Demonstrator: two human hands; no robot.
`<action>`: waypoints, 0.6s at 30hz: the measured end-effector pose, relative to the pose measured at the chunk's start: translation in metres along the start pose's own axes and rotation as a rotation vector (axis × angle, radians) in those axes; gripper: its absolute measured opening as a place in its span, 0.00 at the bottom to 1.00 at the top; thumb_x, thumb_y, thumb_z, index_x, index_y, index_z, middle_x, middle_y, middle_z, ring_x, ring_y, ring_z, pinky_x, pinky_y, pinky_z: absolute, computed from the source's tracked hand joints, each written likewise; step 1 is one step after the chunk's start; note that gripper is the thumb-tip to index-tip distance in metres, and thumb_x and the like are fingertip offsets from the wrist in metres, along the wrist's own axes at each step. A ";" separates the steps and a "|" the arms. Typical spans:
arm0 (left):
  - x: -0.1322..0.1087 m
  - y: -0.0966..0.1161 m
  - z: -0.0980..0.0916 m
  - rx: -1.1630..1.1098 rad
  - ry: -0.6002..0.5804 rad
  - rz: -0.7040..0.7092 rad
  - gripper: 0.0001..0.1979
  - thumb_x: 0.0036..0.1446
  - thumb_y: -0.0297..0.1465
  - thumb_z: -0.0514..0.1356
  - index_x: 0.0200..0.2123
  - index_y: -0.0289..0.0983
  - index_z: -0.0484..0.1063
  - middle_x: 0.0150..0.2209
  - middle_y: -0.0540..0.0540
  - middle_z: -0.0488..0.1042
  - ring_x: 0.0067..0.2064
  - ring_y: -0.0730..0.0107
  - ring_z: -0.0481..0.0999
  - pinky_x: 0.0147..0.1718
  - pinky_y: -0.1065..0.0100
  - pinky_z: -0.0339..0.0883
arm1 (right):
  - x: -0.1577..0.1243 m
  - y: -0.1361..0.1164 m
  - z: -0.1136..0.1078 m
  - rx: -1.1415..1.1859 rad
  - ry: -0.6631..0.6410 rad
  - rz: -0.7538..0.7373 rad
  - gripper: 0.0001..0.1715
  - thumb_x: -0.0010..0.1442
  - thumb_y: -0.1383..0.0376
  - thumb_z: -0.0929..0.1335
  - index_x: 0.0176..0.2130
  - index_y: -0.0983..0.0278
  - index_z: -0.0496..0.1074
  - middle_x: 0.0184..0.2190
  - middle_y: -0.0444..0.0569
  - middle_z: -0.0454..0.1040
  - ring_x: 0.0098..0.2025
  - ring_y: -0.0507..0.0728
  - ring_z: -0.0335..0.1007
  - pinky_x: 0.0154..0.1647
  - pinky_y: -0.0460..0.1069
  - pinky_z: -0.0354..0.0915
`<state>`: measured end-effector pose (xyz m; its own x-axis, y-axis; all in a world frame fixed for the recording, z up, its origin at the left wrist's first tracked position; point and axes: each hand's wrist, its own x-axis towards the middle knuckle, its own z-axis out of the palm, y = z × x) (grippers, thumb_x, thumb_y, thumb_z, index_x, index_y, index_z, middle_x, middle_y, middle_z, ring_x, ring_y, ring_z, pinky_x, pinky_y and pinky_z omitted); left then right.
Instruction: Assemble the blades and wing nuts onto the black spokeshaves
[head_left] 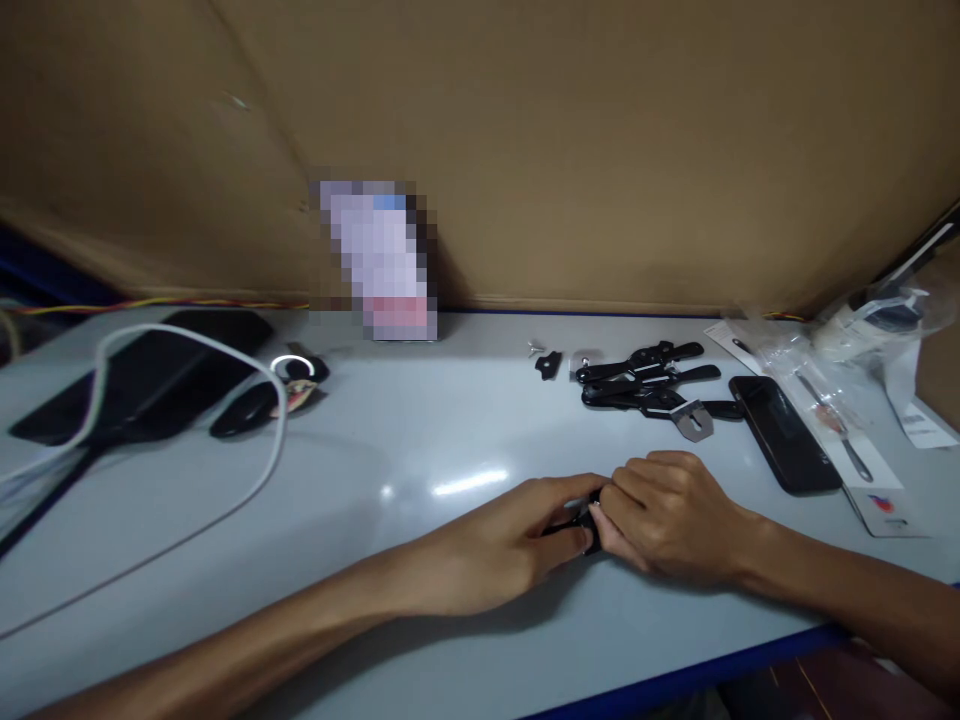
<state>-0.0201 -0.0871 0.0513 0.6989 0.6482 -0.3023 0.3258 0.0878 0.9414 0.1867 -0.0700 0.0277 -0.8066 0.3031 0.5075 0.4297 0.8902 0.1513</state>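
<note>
My left hand (517,550) and my right hand (667,515) meet over the table near its front edge. Both are closed around a black spokeshave (592,535), most of which the fingers hide. My left thumb presses its near side, while my right fingers curl over the other end. Behind my right hand lies a heap of black spokeshaves (645,375). A loose slotted steel blade (694,420) rests against the heap's front. Left of the heap are a small black cap plate (548,365) and some tiny screws (535,349).
A black phone (784,433) and a card package (862,460) with clear plastic lie at the right. A white cable (281,430) loops across the left, by a black flat object (150,380). A blurred-out upright screen (386,260) leans on the cardboard wall (562,150).
</note>
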 end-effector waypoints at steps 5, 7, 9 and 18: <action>-0.001 -0.001 0.000 -0.017 -0.003 0.010 0.06 0.64 0.34 0.54 0.37 0.38 0.67 0.23 0.57 0.57 0.24 0.74 0.53 0.24 0.70 0.49 | 0.000 -0.003 0.003 0.009 0.008 0.018 0.21 0.68 0.70 0.61 0.24 0.63 0.68 0.19 0.43 0.68 0.20 0.52 0.59 0.24 0.51 0.52; -0.001 -0.002 0.001 -0.028 -0.002 0.016 0.06 0.64 0.34 0.55 0.38 0.38 0.68 0.23 0.57 0.57 0.24 0.74 0.54 0.23 0.71 0.50 | 0.000 0.000 0.001 0.016 0.020 0.019 0.22 0.69 0.70 0.61 0.24 0.63 0.69 0.19 0.43 0.68 0.20 0.52 0.59 0.24 0.51 0.53; -0.001 -0.002 0.002 -0.061 0.009 0.008 0.09 0.65 0.36 0.56 0.41 0.37 0.69 0.23 0.58 0.58 0.23 0.75 0.54 0.22 0.72 0.50 | 0.001 0.004 -0.004 0.034 0.058 0.015 0.24 0.70 0.68 0.61 0.23 0.63 0.69 0.18 0.42 0.67 0.20 0.52 0.58 0.24 0.51 0.53; 0.014 -0.022 -0.048 -0.096 0.855 0.062 0.28 0.56 0.35 0.63 0.58 0.35 0.62 0.19 0.60 0.59 0.17 0.75 0.57 0.17 0.73 0.52 | 0.001 0.050 -0.020 0.011 0.283 0.277 0.27 0.71 0.66 0.65 0.19 0.62 0.63 0.16 0.41 0.63 0.20 0.50 0.53 0.24 0.50 0.48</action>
<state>-0.0479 -0.0433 0.0332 -0.0185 0.9974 -0.0692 0.2210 0.0716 0.9726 0.2154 -0.0315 0.0530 -0.5166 0.4281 0.7415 0.6095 0.7921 -0.0327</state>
